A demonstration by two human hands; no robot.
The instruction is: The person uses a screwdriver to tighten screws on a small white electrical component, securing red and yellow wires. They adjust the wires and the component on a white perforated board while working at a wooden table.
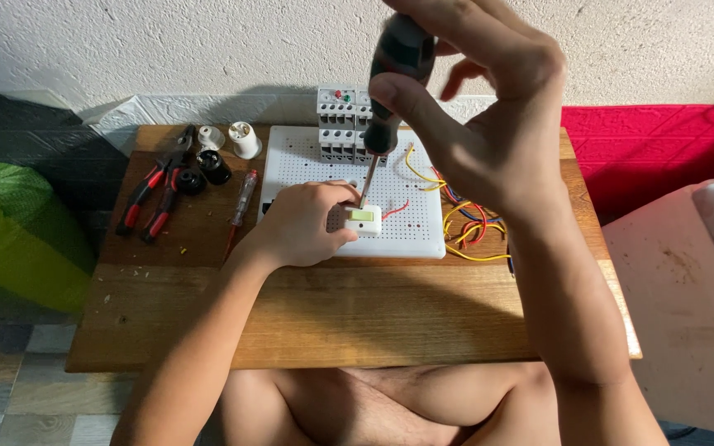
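Squarely under the raised right hand [489, 107] sat the small white plastic switch block with a pale green rocker [363, 220], and that vertical line was what mattered most: the dark green and black handled screwdriver [390, 99] ran steeply down from the grip, its handle high and nearer the camera, its thin metal shaft leaning slightly leftward so that the tip met the top edge of the block. The right hand was closed around the handle, thumb and fingers curled about its upper end. The left hand [307, 225] lay lower and much closer to the block, fingers wrapped against its left side and pinning it to the white perforated plastic mounting board [419, 235]; it was shut on the block rather than resting loose. So the block lay directly below the right grip and just to the right of the left palm, near the front edge of the board.

Behind the tip stood a grey and white modular relay unit [342, 124] at the back of the board, and loose yellow, red and blue wires [468, 227] trailed off to the right. Well apart on the left of the wooden tabletop [332, 314] lay red and black handled pliers [149, 202], a slim red tester screwdriver [241, 202], and white and black lamp sockets [225, 153]
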